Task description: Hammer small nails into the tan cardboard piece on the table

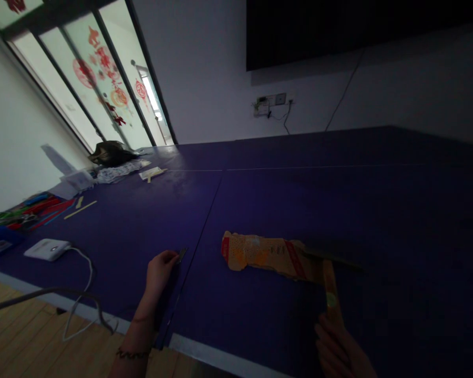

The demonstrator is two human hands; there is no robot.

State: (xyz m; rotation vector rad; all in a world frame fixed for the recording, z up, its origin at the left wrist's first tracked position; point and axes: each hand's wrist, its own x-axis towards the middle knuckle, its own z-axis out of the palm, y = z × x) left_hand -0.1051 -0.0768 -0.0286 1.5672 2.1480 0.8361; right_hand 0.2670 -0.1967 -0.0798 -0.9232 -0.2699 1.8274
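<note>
My left hand (160,270) is closed in a pinch above the purple tabletop, left of the seam. Between thumb and fingers it holds a few thin, dark metal pieces (182,254) that look like nails. My right hand (341,349), at the lower right, is wrapped around the wooden handle of a hammer (330,286). A green round sticker marks the handle. The hammer's dark, long head lies over the right end of a torn brown cardboard strip (260,253) with red bands. The cardboard rests flat on the table, and its right end is partly hidden in shadow.
On the purple table (299,199), a white power bank (47,249) with a white cable lies at left. Beyond it are coloured tools (35,210), a plastic box (76,181) and a dark bag (111,153). A dark hose (43,294) crosses the near left edge.
</note>
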